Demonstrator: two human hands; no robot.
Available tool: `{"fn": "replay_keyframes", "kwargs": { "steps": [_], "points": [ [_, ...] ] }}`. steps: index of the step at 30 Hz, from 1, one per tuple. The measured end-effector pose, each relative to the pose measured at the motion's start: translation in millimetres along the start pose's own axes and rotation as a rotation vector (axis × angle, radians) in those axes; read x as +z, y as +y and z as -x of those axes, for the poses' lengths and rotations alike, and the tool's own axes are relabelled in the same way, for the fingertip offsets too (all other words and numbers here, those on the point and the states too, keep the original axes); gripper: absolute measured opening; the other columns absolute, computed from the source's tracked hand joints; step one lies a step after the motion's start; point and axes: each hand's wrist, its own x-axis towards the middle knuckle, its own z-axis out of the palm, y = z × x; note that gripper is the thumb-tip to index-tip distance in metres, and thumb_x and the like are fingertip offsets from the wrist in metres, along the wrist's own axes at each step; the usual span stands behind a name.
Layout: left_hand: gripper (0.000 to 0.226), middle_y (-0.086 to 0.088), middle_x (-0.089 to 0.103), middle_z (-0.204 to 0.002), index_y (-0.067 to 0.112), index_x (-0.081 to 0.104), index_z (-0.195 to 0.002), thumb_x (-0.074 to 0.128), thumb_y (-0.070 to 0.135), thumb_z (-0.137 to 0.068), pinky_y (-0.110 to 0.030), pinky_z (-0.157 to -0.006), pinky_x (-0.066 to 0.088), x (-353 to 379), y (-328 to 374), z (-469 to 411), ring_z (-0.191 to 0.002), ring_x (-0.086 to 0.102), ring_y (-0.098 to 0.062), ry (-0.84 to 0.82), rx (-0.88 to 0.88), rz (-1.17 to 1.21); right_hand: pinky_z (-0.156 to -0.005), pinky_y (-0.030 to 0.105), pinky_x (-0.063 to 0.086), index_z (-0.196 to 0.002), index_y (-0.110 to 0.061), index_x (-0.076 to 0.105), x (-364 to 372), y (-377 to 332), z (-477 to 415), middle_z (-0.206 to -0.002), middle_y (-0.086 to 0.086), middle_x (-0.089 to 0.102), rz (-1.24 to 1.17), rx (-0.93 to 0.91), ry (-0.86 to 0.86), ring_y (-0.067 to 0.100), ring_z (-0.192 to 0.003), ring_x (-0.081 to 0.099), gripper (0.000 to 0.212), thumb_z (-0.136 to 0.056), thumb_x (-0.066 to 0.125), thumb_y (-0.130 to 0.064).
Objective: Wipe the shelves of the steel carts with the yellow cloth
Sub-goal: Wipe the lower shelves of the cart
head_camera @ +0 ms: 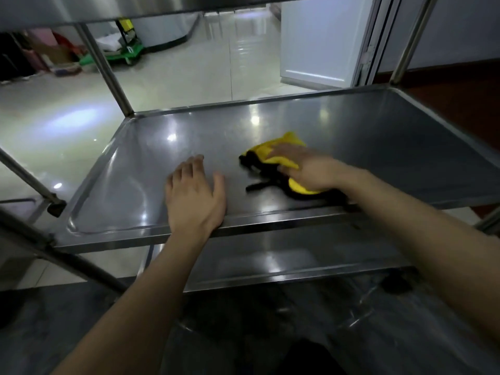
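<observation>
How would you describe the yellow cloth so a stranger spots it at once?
Find the steel cart's middle shelf, the shiny tray at centre. The yellow cloth lies right of its middle, under the right hand. It alone on that shelf is bright yellow, edged black.

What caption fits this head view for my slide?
On the steel cart's middle shelf, the right hand presses the yellow cloth while the left hand rests flat beside it.

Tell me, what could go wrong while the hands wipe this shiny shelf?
The left hand rests flat on the steel shelf, so it may leave smudges on the steel. The yellow cloth under the right hand is bunched close to the shelf's front edge, so it might slip off onto the lower shelf. The upper shelf hangs close overhead, so a bumped head seems possible.
</observation>
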Motion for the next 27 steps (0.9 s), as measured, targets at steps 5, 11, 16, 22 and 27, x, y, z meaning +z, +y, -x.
{"fn": "replay_keyframes", "kwargs": {
  "steps": [5, 11, 16, 22, 27],
  "points": [
    [0.069, -0.014, 0.055, -0.157, 0.012, 0.047, -0.157, 0.027, 0.050, -0.102, -0.051, -0.127, 0.029, 0, 10, -1, -0.147, 0.047, -0.033, -0.010, 0.008, 0.022, -0.126, 0.035, 0.020, -0.163, -0.018, 0.036, -2, -10, -14, -0.171, 0.010, 0.032, 0.198, 0.374, 0.117, 0.028, -0.157, 0.029, 0.051, -0.113, 0.038, -0.032],
    [0.065, -0.017, 0.060, -0.151, 0.009, 0.053, -0.152, 0.030, 0.048, -0.105, -0.052, -0.123, 0.033, -4, 6, -3, -0.143, 0.051, -0.037, 0.040, -0.007, 0.013, -0.126, 0.035, 0.023, -0.152, -0.018, 0.055, 39, -88, 20, -0.161, 0.011, 0.050, 0.011, -0.004, 0.106, 0.030, -0.149, 0.044, 0.049, -0.104, 0.060, -0.027],
    [0.064, -0.016, 0.058, -0.153, 0.011, 0.052, -0.153, 0.030, 0.048, -0.105, -0.054, -0.126, 0.030, -10, 9, -5, -0.146, 0.049, -0.035, -0.001, -0.013, 0.008, -0.125, 0.033, 0.019, -0.157, -0.015, 0.048, -34, 48, 91, -0.167, 0.012, 0.040, 0.048, 0.479, 0.152, 0.031, -0.155, 0.034, 0.049, -0.109, 0.053, -0.022],
    [0.061, -0.017, 0.062, -0.147, 0.011, 0.055, -0.149, 0.033, 0.049, -0.107, -0.053, -0.125, 0.031, -9, 16, -6, -0.140, 0.053, -0.036, 0.021, 0.073, -0.068, -0.125, 0.036, 0.021, -0.159, -0.021, 0.044, -26, 42, 104, -0.168, 0.010, 0.038, 0.047, 0.526, 0.201, 0.031, -0.154, 0.034, 0.053, -0.108, 0.051, -0.033],
    [0.058, -0.020, 0.060, -0.147, 0.015, 0.050, -0.151, 0.030, 0.051, -0.110, -0.055, -0.125, 0.031, -10, 8, -11, -0.141, 0.051, -0.038, -0.006, 0.135, -0.153, -0.127, 0.033, 0.024, -0.155, -0.032, 0.051, -1, 0, 91, -0.166, -0.001, 0.043, 0.017, 0.209, 0.094, 0.023, -0.154, 0.036, 0.048, -0.107, 0.053, -0.035]
  ]
}}
